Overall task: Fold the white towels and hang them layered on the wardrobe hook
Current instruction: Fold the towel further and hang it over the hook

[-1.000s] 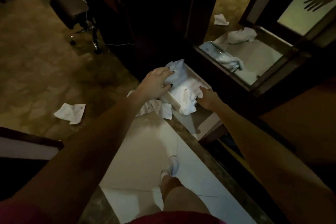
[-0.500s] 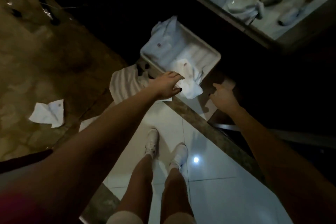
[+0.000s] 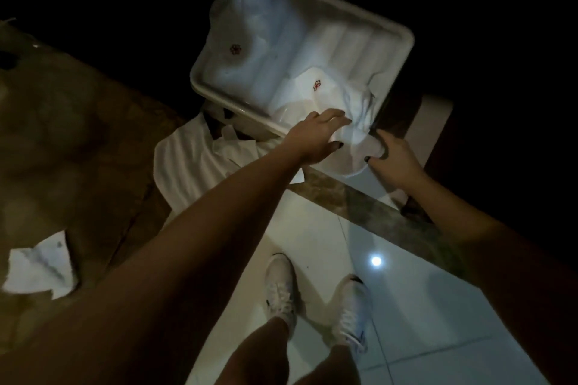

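Dim tiled floor (image 3: 422,306): at the tray (image 3: 403,37), the left hand (image 3: 316,141) lays straight fingers (image 3: 334,117) on a towel (image 3: 312,100); the right hand (image 3: 394,156) meets its edge, grip unclear. Best lifted by both corners.

Floor (image 3: 422,316); on it white tub (image 3: 406,37), striped towel (image 3: 184,169), crumpled towel (image 3: 37,272), sneakers (image 3: 280,287)

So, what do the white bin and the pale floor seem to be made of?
Bin: probably plastic, smooth, with a rounded moulded rim and ribbed bottom. Floor: glossy tile, perhaps ceramic; it reflects a light spot and shows thin joints.
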Demonstrator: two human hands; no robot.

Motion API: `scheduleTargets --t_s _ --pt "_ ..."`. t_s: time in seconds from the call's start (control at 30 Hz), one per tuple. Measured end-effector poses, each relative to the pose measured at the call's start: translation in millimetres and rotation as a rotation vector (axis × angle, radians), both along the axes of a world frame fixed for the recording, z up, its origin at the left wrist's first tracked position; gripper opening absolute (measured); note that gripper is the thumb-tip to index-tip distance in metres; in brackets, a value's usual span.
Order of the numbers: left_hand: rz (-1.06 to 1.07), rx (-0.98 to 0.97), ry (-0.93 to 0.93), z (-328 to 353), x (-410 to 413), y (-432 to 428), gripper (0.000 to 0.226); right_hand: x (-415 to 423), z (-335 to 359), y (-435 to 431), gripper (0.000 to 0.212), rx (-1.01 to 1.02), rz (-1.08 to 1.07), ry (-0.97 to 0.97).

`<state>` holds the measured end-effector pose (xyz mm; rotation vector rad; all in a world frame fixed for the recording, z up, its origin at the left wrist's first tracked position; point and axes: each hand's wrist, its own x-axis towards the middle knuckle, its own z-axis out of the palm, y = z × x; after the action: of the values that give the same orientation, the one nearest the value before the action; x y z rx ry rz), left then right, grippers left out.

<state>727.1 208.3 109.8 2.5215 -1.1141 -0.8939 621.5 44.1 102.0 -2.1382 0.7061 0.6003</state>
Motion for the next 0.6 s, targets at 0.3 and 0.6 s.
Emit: scheduleTargets --t_s 0.3,0.6 --pt "0.122 0.048 0.131 -11.4 -16.1 15.3 0.023 -14.4 -16.1 10.2 0.017 0.152 -0.317 0.039" --pt "0.549 -0.24 0.406 139.6 -66.3 43.4 0.011 -55.5 154.3 17.5 0.018 0.206 -0.464 -0.153"
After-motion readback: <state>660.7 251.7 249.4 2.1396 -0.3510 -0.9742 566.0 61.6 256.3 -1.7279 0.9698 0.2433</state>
